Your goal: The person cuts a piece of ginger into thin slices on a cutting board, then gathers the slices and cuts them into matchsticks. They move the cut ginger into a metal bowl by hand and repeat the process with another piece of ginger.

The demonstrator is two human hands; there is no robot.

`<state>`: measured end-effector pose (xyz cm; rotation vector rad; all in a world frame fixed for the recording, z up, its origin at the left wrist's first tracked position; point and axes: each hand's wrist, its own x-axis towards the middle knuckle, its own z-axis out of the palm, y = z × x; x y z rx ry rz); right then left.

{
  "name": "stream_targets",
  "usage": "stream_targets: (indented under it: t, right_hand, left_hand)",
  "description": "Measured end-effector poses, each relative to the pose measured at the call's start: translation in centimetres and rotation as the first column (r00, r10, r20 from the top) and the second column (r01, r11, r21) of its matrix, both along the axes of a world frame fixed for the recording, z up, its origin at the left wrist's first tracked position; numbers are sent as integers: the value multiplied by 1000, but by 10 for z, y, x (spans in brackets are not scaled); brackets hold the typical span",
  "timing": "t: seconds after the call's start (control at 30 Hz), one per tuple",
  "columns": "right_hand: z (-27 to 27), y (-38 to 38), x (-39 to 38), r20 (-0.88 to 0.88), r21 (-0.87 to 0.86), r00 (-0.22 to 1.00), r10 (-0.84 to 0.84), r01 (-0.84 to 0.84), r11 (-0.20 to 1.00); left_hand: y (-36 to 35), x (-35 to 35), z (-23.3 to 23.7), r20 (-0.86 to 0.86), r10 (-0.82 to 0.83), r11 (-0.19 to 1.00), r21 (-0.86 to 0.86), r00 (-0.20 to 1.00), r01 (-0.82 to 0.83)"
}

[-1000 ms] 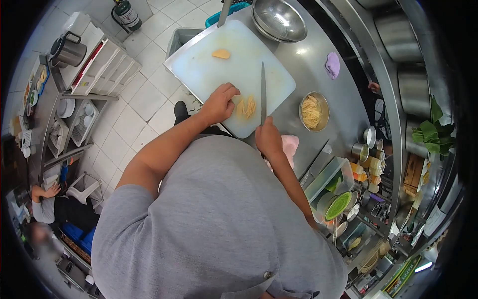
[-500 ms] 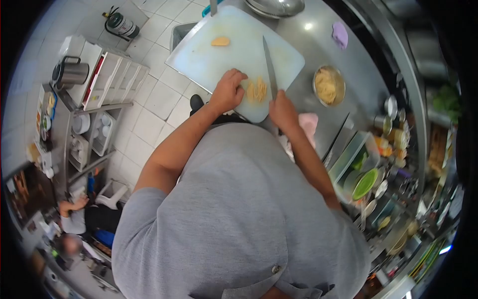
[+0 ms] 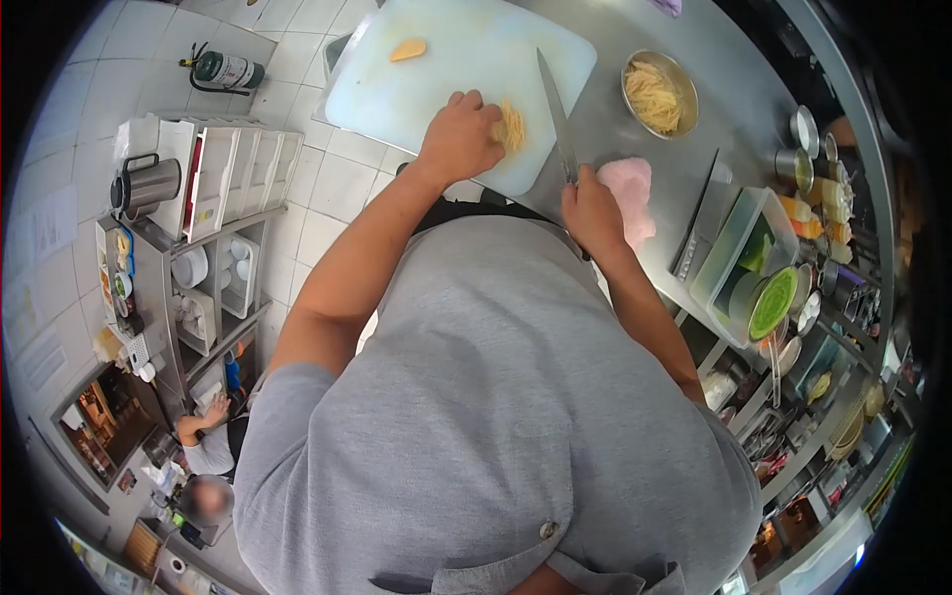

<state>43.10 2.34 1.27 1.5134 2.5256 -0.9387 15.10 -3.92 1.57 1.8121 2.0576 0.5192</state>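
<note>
Left hand [image 3: 461, 137]: bent over strips [image 3: 512, 126], grip unclear. Right hand [image 3: 593, 212]: grasping knife [image 3: 558, 119]. Risks: cut skin, knife near; strips spilled, edge of board [image 3: 466, 45] close.

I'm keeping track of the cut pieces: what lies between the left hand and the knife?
Pale yellow strips lie against the left hand, then bare cutting board up to the knife; the head view shows this.

Fire ext. [image 3: 226, 71] & s/s jug [image 3: 155, 185]
</note>
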Motion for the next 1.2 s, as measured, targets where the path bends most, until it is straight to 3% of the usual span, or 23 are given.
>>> stream_targets:
  t: [0.2,0.27,0.33,0.43,0.5,0.53,0.6,0.63,0.7,0.73,0.8,0.93,1.03,1.17,1.2]
  right_hand:
    - [4,-14,10,-10,-33,998,-65,65,997]
    - [1,-21,12,-12,-58,996,-87,86,995]
    - [-4,-29,13,-40,25,997,-72,73,997]
    - [-4,-34,13,-25,-39,993,-118,117,992]
    - [-2,-35,13,-39,-37,992,-121,119,992]
    - [-1,-34,13,-50,-33,992,-117,115,993]
    - [1,-32,14,-33,-50,994,-106,105,993]
    - [2,-31,15,-19,-69,996,-89,88,994]
    - [5,-29,16,-12,-74,997,-81,80,994]
    - [6,-28,16,-12,-79,997,-78,77,994]
    - [6,-26,17,-7,-74,998,-64,63,995]
    - [-6,-20,23,-33,10,999,-8,9,1000]
    - [-2,-17,22,-9,-20,1000,-5,5,1000]
    - [0,-10,14,23,-20,1000,-1,1,1000]
    - [-1,-9,13,11,-16,1000,13,-13,1000]
  left_hand:
    - [12,9,6,-66,50,990,-128,997,-58]
    - [15,9,8,-74,16,995,-96,997,-23]
    - [19,8,11,-81,-15,998,-60,997,10]
    - [25,8,10,-161,-159,985,-86,974,147]
    - [29,13,6,-343,-238,971,-77,909,225]
    - [31,13,5,-342,-241,970,-77,908,229]
    - [34,14,5,-500,-390,912,-93,773,400]
    - [35,13,7,-494,-387,914,-91,778,396]
    - [38,7,11,-539,-533,835,-210,652,508]
    - [41,1,7,-538,-528,839,-209,657,503]
    - [47,-10,4,-532,-610,749,-143,588,647]
    - [56,-29,6,-505,-618,698,-1,602,716]
    - [48,-39,19,-332,-521,787,170,786,593]
    - [44,-69,58,-253,-345,856,311,904,413]
    - [44,-81,71,-189,-264,848,421,946,321]
